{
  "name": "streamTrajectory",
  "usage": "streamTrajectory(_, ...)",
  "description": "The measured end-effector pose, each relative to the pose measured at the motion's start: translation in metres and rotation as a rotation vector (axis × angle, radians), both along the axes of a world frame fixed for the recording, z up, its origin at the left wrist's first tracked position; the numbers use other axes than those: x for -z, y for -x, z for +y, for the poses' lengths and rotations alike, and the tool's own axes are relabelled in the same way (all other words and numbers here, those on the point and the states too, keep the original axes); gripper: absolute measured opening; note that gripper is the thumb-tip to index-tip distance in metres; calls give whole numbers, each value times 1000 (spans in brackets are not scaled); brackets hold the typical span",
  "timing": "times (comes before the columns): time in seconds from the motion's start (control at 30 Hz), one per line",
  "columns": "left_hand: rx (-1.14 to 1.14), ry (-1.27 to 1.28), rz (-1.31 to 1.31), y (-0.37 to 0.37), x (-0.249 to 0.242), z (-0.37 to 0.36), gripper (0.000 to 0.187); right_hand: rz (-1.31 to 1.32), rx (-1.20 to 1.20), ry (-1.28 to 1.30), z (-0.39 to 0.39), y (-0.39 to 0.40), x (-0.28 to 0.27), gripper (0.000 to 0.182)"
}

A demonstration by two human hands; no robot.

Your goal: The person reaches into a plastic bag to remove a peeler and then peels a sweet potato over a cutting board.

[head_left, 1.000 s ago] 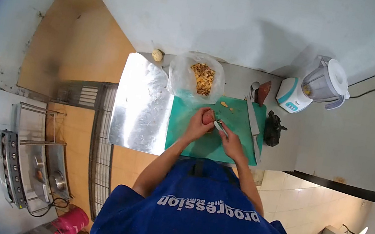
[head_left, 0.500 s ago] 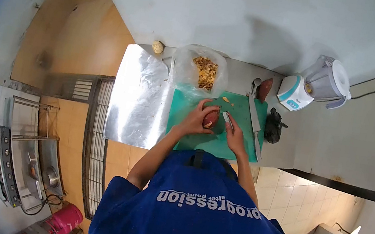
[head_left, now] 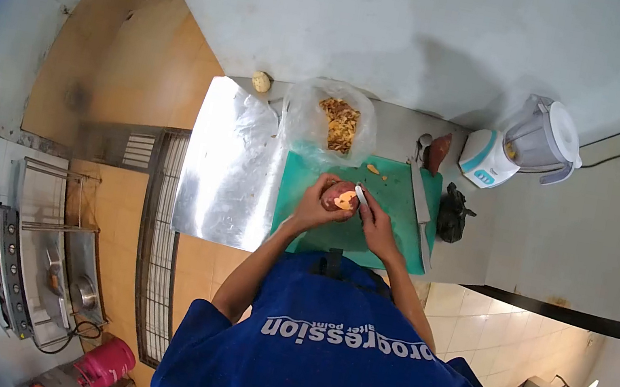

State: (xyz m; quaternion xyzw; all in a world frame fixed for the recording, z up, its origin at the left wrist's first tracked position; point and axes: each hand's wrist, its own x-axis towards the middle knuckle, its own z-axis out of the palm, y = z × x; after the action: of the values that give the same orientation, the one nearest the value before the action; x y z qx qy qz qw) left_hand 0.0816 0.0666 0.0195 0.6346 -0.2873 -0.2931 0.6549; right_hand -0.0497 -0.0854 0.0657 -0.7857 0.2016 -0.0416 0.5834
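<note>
A red-skinned sweet potato [head_left: 345,199] with a patch of bare orange flesh is gripped in my left hand [head_left: 310,208], above the green cutting board [head_left: 335,236]. My right hand [head_left: 378,229] is closed around a small peeler [head_left: 360,194], its pale end right at the right side of the bared patch. Small orange scraps [head_left: 372,169] lie on the board beyond my hands. A large knife [head_left: 419,195] rests along the board's right side.
Behind the board sits a clear plastic bag [head_left: 298,114] of chopped yellow-brown pieces. Another sweet potato [head_left: 437,152], a spoon [head_left: 423,142], a black plastic bag [head_left: 454,214] and a blender [head_left: 496,159] are on the right. A metal sheet [head_left: 227,171] covers the left counter.
The sweet potato has turned, and a larger orange bared patch now faces up. My right hand has moved left, bringing the peeler against it.
</note>
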Motion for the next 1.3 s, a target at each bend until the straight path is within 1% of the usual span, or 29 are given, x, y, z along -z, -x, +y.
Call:
streamTrajectory(0.03,5,-3,-2,-1,2,-1,77,-18,0,22,2,0,-8,46)
streamTrajectory(0.07,1,82,102,-3,3,-3,72,-20,1,17,3,-1,-14,46)
streamTrajectory(0.1,-3,167,205,-4,0,-4,68,-54,-17,118,3,-3,-19,47)
streamTrajectory(0.13,-3,163,200,-4,-3,-5,68,-89,-34,222,3,-5,-25,48)
streamTrajectory(0.17,0,293,369,-4,-6,-7,64,-95,-34,222,4,-6,-30,48)
streamTrajectory(0.2,5,424,537,-5,-12,-10,60,-161,-34,317,6,-9,-38,48)
streamTrajectory(0.23,7,425,530,-6,-18,-11,60,-225,-32,412,8,-10,-46,49)
streamTrajectory(0.27,-16,441,594,-5,-24,-11,58,-231,-29,414,11,-8,-55,49)
streamTrajectory(0.3,-38,458,658,-5,-28,-12,56,-145,-58,491,14,-6,-68,49)
streamTrajectory(0.33,-69,455,624,-6,-30,-13,56,-61,-86,568,15,-6,-75,50)
streamTrajectory(0.37,-63,457,617,-8,-30,-14,56,-68,-80,572,15,-6,-76,50)
streamTrajectory(0.43,-152,355,499,-6,-29,-14,53,-58,-50,546,18,-1,-76,49)
streamTrajectory(0.47,-156,354,499,-5,-28,-13,53,-58,-53,545,18,-2,-74,49)
streamTrajectory(0.53,-162,265,594,-1,-41,-10,49,-213,4,528,18,-3,-67,48)
streamTrajectory(0.57,-168,263,593,0,-44,-11,49,-214,0,524,17,-4,-64,48)
streamTrajectory(0.63,-138,169,704,4,-53,-11,43,-131,-37,642,17,-3,-65,48)
streamTrajectory(0.67,-145,166,704,6,-58,-10,43,-132,-42,636,17,-2,-66,48)
streamTrajectory(0.73,-167,126,736,4,-72,-11,42,-86,-75,736,14,-2,-72,48)
streamTrajectory(0.77,-169,124,728,2,-75,-13,42,-94,-74,732,13,0,-76,48)
streamTrajectory(0.83,-270,181,902,2,-77,-15,41,-89,-91,759,10,10,-80,46)
streamTrajectory(0.87,-272,177,895,0,-78,-16,41,-95,-89,754,8,14,-79,46)
streamTrajectory(0.93,-323,70,650,-1,-78,-23,39,-30,-134,733,2,20,-79,46)
streamTrajectory(0.97,-321,64,651,1,-78,-26,39,-27,-130,728,-2,21,-79,46)
streamTrajectory(1.03,-323,-9,599,8,-77,-31,38,-126,-29,641,-5,21,-84,46)
streamTrajectory(1.17,-278,10,694,24,-81,-43,37,-160,-5,602,-14,27,-79,47)
streamTrajectory(1.3,-325,44,715,30,-73,-46,36,-110,-80,644,-24,36,-71,48)
